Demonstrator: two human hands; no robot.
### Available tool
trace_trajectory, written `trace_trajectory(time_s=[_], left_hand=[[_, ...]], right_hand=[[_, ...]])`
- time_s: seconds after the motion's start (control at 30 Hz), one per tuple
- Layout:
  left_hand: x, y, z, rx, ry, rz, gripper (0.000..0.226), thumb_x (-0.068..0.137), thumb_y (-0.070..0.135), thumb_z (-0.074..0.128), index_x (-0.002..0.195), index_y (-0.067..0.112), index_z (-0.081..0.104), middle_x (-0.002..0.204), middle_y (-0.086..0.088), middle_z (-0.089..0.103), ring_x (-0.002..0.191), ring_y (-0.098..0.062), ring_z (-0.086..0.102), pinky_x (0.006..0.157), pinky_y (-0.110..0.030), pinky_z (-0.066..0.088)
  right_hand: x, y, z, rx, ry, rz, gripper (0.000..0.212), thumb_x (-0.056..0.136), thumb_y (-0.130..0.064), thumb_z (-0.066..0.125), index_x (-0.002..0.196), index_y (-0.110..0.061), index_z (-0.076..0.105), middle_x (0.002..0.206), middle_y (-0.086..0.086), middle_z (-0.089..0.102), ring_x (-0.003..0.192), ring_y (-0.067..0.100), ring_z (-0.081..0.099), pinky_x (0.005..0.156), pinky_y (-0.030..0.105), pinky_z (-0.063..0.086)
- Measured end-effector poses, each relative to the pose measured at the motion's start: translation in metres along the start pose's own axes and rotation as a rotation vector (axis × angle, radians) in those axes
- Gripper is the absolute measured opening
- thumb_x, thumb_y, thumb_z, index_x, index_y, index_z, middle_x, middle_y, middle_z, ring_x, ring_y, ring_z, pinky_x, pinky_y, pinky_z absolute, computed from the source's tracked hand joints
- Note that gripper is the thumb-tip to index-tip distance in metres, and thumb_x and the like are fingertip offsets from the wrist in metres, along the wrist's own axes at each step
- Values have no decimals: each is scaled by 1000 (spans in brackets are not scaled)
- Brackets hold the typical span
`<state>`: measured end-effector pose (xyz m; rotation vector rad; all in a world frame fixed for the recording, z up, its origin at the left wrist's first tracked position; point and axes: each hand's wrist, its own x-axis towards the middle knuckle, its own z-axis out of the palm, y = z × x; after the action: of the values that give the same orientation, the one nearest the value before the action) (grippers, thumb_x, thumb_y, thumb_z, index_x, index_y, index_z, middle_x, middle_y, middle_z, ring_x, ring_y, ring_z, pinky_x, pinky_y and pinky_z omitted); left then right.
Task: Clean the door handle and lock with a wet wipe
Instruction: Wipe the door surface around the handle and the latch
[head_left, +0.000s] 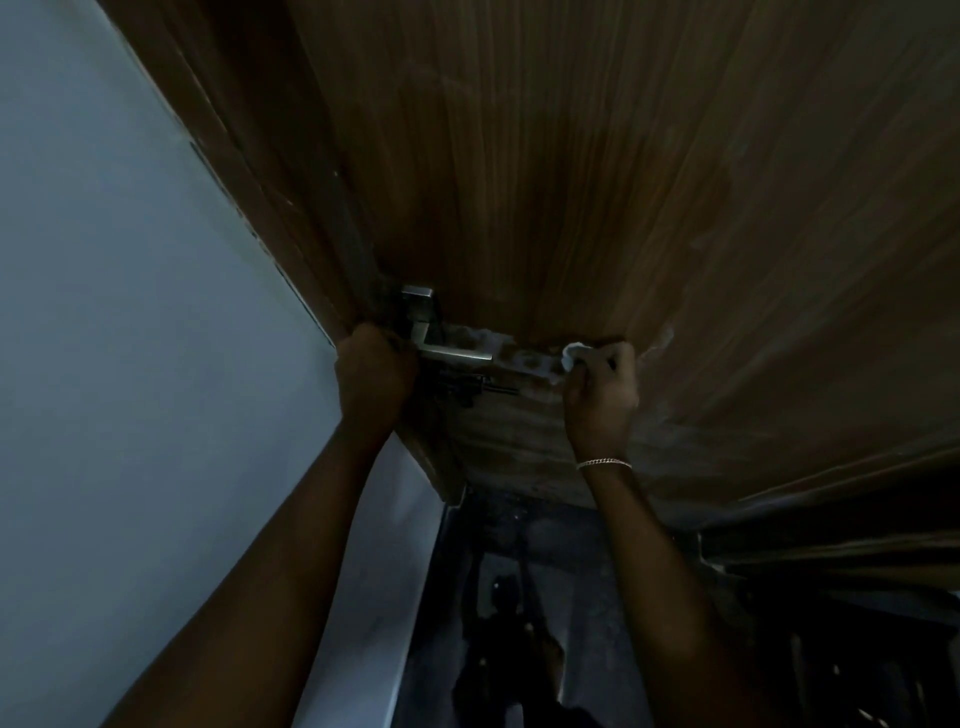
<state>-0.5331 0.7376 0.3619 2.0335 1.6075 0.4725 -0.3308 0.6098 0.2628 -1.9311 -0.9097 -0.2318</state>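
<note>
The left hand (375, 371) is clenched on the door (571, 182) edge, apparently steadying it, left of the handle (454, 354) and lock (467, 387), while the right hand (600, 389) pinches the wipe (571, 357) against the wood just right of them.

brown wood-grain door (597, 156), silver handle (452, 354), white wipe (571, 356), pale grey wall (104, 312)

Both forearms bare, no sleeves; thin pale chain bracelet (604, 462) around right wrist.
</note>
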Motion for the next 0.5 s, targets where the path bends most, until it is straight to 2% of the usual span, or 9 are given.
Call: trace_trajectory(time_s=[0.07,0.13,0.23,0.3,0.4,0.43,0.5], left_hand=[[-1,1,-1,7,6,23,27,98,16,59,108,-8,68,105,-21,71,96,-32,69,81,-31,53],[-1,-3,1,21,4,63,26,99,16,58,106,-8,68,101,-22,72,92,-33,70,83,-37,56],[3,-11,9,6,23,80,26,100,16,56,103,-6,69,99,-20,72,91,-31,71,84,-40,58],[5,-13,13,-57,54,49,25,100,16,55,98,-4,70,93,-19,72,85,-31,72,81,-44,59],[7,-15,18,-82,84,50,25,99,16,56,92,-2,72,86,-18,73,79,-29,72,76,-45,61],[7,-16,18,-89,89,51,25,99,17,56,91,-2,72,84,-17,73,78,-29,72,75,-45,61],[8,-17,19,-100,92,59,25,98,16,57,88,-1,72,82,-17,73,76,-28,72,74,-45,61]], right_hand=[[2,-5,4,51,60,23,11,92,-4,60,94,-9,70,94,3,51,82,-3,42,77,-1,32],[-6,-8,17,73,70,-20,13,96,-9,58,102,-11,70,99,1,50,87,-2,47,83,0,34],[-21,2,38,49,21,-107,14,98,-13,61,110,-12,69,105,2,50,93,7,56,85,16,49],[-21,8,41,49,97,-78,10,96,-13,65,105,-13,69,104,1,51,90,4,54,78,25,54],[-13,-6,50,128,249,-62,11,95,-11,67,104,-16,69,104,-5,50,98,-9,50,82,15,49],[-13,-14,56,138,256,-88,12,95,-10,68,106,-16,69,106,-3,52,100,-8,51,86,13,47],[-19,-26,68,122,218,-133,13,94,-4,67,106,-10,71,104,4,57,98,3,57,87,17,48]])
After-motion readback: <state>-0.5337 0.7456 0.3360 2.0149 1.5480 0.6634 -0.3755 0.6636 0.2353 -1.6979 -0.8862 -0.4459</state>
